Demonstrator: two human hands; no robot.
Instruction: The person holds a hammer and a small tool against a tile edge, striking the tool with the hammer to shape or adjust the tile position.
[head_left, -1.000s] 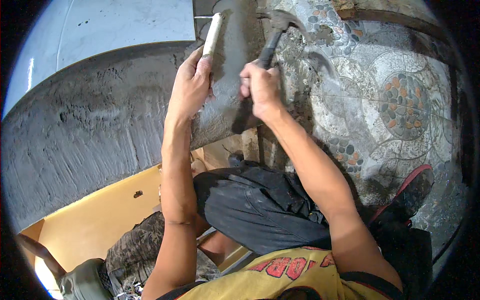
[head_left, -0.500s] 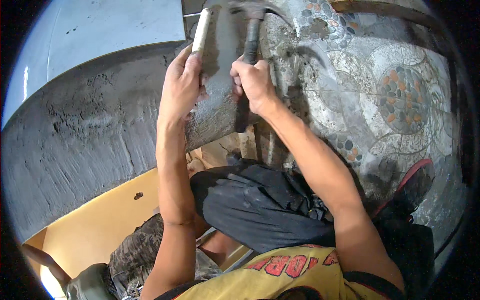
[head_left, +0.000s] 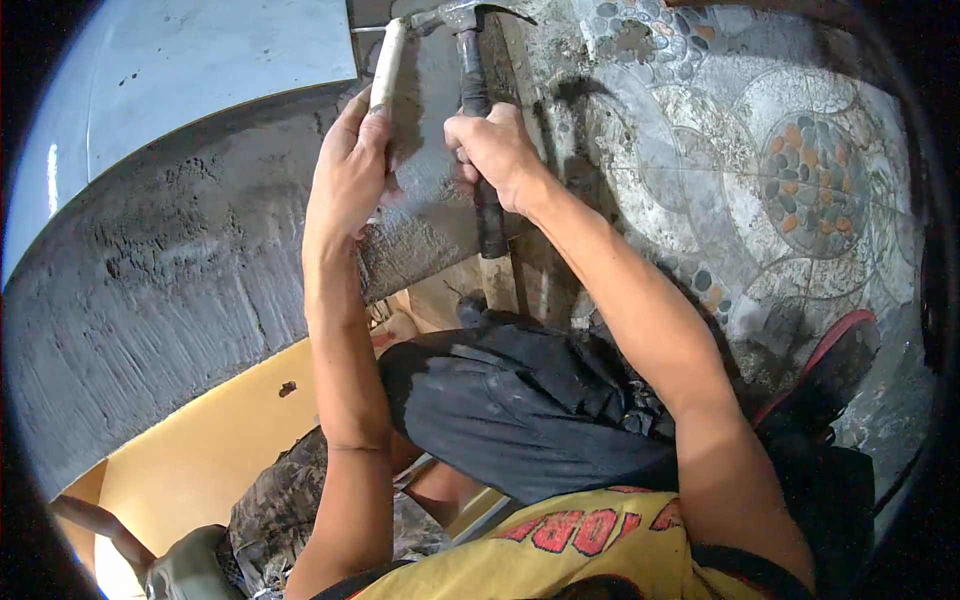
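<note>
My left hand point(head_left: 347, 165) is closed around a slim, cream-white cylindrical stick point(head_left: 387, 68), which tilts slightly to the right at its far end. My right hand point(head_left: 497, 150) grips the dark wrapped handle of a claw hammer point(head_left: 471, 62). The hammer's striking face is at the stick's far end, touching it or very close, and the claw curves off to the right. A thin metal rod point(head_left: 368, 29) shows just left of the stick's top. Beneath both hands lies a grey cement-coated surface point(head_left: 425, 160).
The rough grey cement band point(head_left: 190, 260) curves away left, between a pale blue panel point(head_left: 220, 60) and a yellow surface point(head_left: 210, 430). Pebble-patterned tiles point(head_left: 815, 185) cover the floor at right. Another person's camouflage-clad leg point(head_left: 275, 510) is at lower left, near my dark-trousered knee point(head_left: 500, 400).
My right hand has brought the hammer left, so its head now meets or nearly meets the stick's end. My left hand and the stick have shifted slightly left in the picture.
</note>
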